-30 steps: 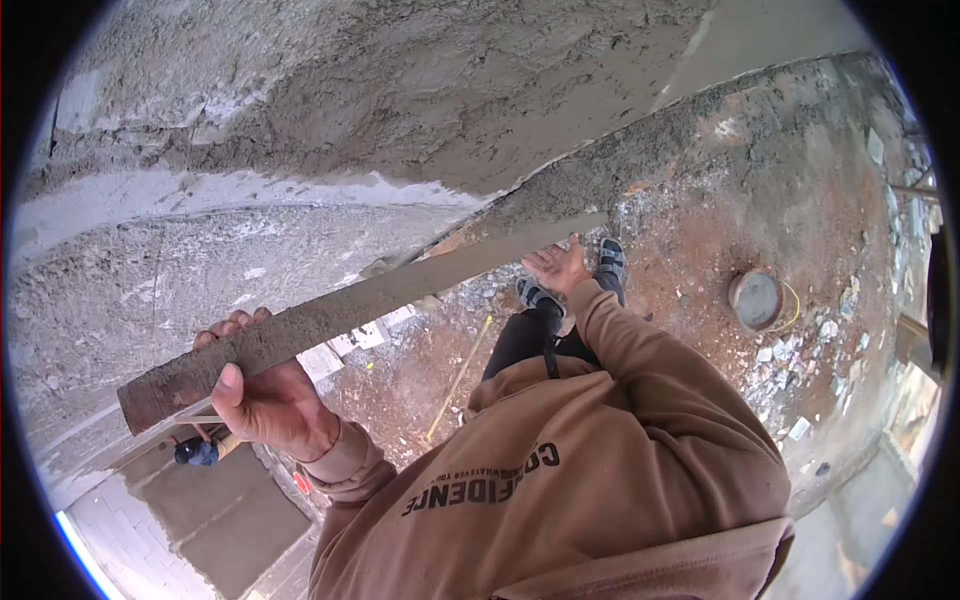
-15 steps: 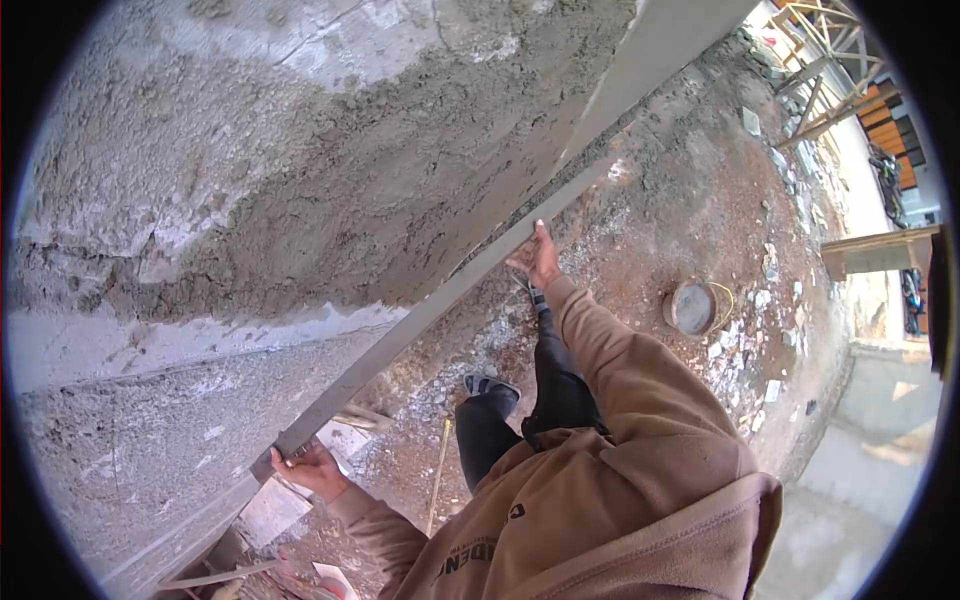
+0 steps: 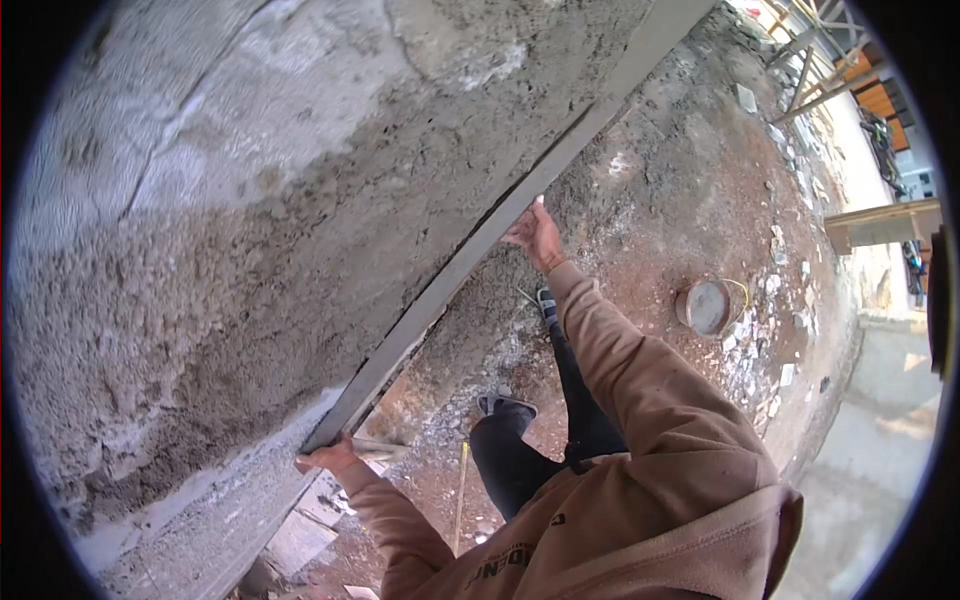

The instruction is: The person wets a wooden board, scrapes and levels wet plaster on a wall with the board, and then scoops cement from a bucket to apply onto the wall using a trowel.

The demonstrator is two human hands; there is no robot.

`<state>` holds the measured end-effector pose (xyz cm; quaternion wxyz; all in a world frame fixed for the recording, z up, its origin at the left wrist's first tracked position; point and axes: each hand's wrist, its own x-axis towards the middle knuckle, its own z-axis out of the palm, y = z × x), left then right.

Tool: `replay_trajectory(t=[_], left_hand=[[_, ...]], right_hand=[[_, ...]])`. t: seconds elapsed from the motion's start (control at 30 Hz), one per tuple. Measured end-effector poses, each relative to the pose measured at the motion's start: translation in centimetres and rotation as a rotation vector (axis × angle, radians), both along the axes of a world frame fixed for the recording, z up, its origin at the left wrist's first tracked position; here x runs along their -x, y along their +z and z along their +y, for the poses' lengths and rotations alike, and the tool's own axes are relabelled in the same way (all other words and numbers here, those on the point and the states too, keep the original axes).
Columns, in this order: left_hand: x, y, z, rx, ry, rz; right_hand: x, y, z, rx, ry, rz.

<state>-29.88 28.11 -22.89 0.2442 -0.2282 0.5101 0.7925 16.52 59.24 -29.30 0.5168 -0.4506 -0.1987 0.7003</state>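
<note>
A long, straight, grey mortar-smeared straightedge (image 3: 455, 272) runs diagonally along the edge of the rough plastered wall (image 3: 300, 270). Near its lower end, my left hand (image 3: 332, 456) is closed on it, the fingers partly hidden. Further up, my right hand (image 3: 540, 238) grips the bar's outer side, thumb at the edge and fingers partly behind it. Fresh dark plaster lies right beside the bar. Beyond its upper end continues a smooth grey strip (image 3: 665, 40).
A bucket (image 3: 704, 307) with a yellow handle stands on the dirt ground among broken rubble (image 3: 770, 340). A thin yellowish stick (image 3: 461, 500) is near my legs. Wooden framing (image 3: 820, 95) rises at the far right. Pale boards (image 3: 300, 540) lie at lower left.
The straightedge has shifted with both hands, and its upper part now lies closer along the wall edge. My left hand's grip has changed. The view has moved slightly too.
</note>
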Motion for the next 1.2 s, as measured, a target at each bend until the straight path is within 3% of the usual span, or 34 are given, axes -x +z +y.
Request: replay_trajectory(t=[0.1,0.17,0.2,0.27,0.47,0.63,0.67,0.77,0.83,0.9,0.93,1.0,1.07,1.17,1.2], left_hand=[[2.2,-0.6,-1.0,0.072,0.114,0.071],[0.5,2.6,0.4,0.154,0.142,0.101],[3.5,-0.1,-1.5,0.128,0.117,0.142],[3.1,1.1,-0.8,0.111,0.125,0.119],[6.2,-3.9,-2.8,0.134,0.093,0.139],[3.3,-2.1,-0.2,0.240,-0.002,0.192],[2.3,-1.0,0.7,0.127,0.096,0.066],[1.3,-0.4,2.1,0.181,0.215,0.083],[-0.6,1.1,3.5,0.258,0.131,0.159],[-1.6,1.2,4.7,0.266,0.203,0.112],[-0.2,-0.5,2.7,0.140,0.060,0.076],[1.1,-3.3,1.4,0.491,-0.150,0.411],[-2.1,0.9,5.3,0.233,0.074,0.064],[-8.6,4.9,10.0,0.231,0.114,0.095],[-7.5,3.6,9.5,0.250,0.133,0.102]], right_hand=[[1.3,-0.3,0.9,0.006,0.001,0.027],[2.0,0.1,0.4,0.009,-0.046,-0.007],[2.1,0.5,0.5,0.013,-0.065,-0.024],[2.3,1.2,0.4,0.030,-0.098,-0.027],[0.4,4.0,2.6,-0.003,-0.151,-0.032],[-2.0,7.9,4.9,0.004,-0.235,0.031],[-2.5,8.6,5.4,0.006,-0.251,0.035],[-4.0,7.8,6.6,-0.017,-0.261,0.000],[-5.2,8.2,7.6,-0.008,-0.246,-0.017],[-7.1,10.1,8.7,0.032,-0.221,-0.022],[-7.6,9.9,9.3,0.025,-0.251,-0.017],[-8.4,9.3,11.1,0.000,-0.307,-0.004],[-9.8,10.8,12.2,-0.035,-0.328,-0.020],[-11.8,11.7,14.1,-0.015,-0.342,-0.015],[-12.6,11.7,14.8,0.004,-0.342,-0.009]])
